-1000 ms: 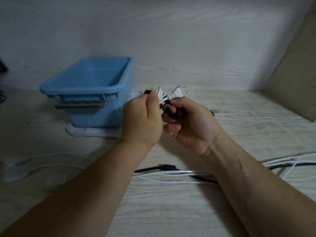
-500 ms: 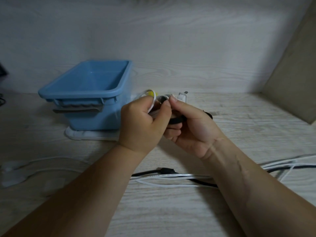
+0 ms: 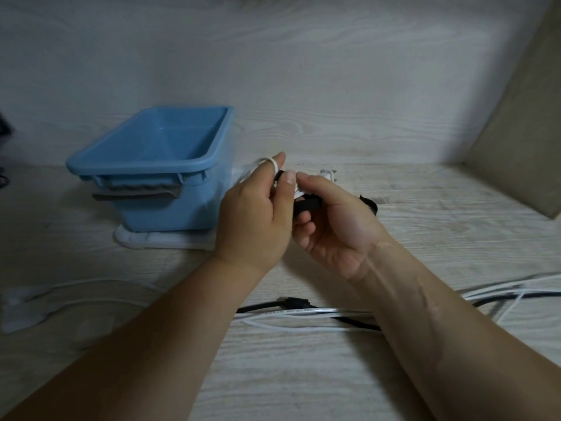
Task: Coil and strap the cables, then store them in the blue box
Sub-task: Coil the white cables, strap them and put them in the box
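White cable (image 3: 271, 161) runs in a thin loop over the index finger of my left hand (image 3: 252, 214). The other fingers of that hand are curled in, and its thumb tip is pressed up against the thumb of my right hand (image 3: 334, 229). The right hand lies palm-up just to the right of the left. Its fingers are curled round a black strap (image 3: 308, 205) that crosses the palm. A black end shows past the right edge of that hand, and I cannot tell whether it belongs to the same strap. My fingers cover how the strap sits on the cable inside the grip. Just beyond my right thumb a white plug (image 3: 328, 173) pokes out.

To the left of my left hand, and a little beyond it, stands the blue box (image 3: 151, 165), open side up, on a flat white base (image 3: 164, 240). Below the grip, nearer to me and passing under my right forearm, a loose black cable (image 3: 267, 305) and a loose white cable (image 3: 303, 312) lie side by side on the pale wooden table (image 3: 440, 214) and run off to the right. Far to the left of the grip a blurred white adapter (image 3: 21, 311) lies with its thin lead.
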